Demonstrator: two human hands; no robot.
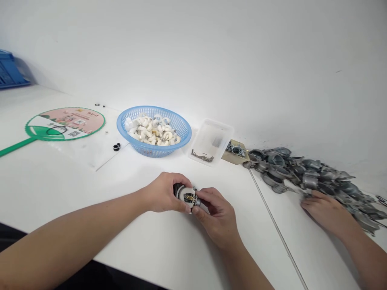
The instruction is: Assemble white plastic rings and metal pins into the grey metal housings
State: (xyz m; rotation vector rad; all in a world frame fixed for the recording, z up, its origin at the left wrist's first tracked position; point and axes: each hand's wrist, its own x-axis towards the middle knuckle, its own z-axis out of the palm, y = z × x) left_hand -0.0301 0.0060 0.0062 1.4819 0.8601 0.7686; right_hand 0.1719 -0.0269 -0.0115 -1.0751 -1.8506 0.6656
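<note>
Above the table, my left hand (167, 193) is closed around the left side of a round metal housing (189, 196). A white plastic ring and small brass-coloured parts show in the housing's open face. From the right, the thumb and fingers of my right hand (216, 211) grip a small grey projection on the same housing. My fingers hide its rim and underside in part. Beyond my hands stands a blue plastic basket (154, 151) holding many white curved plastic pieces (154, 129).
A clear tray (208, 141) with thin metal pins stands beside a small box (234, 157) of metal parts. At right, a co-worker's hand (329, 211) touches a pile of grey metal housings (302, 171). A green-rimmed fan (72, 121) and black rings (116, 147) lie left.
</note>
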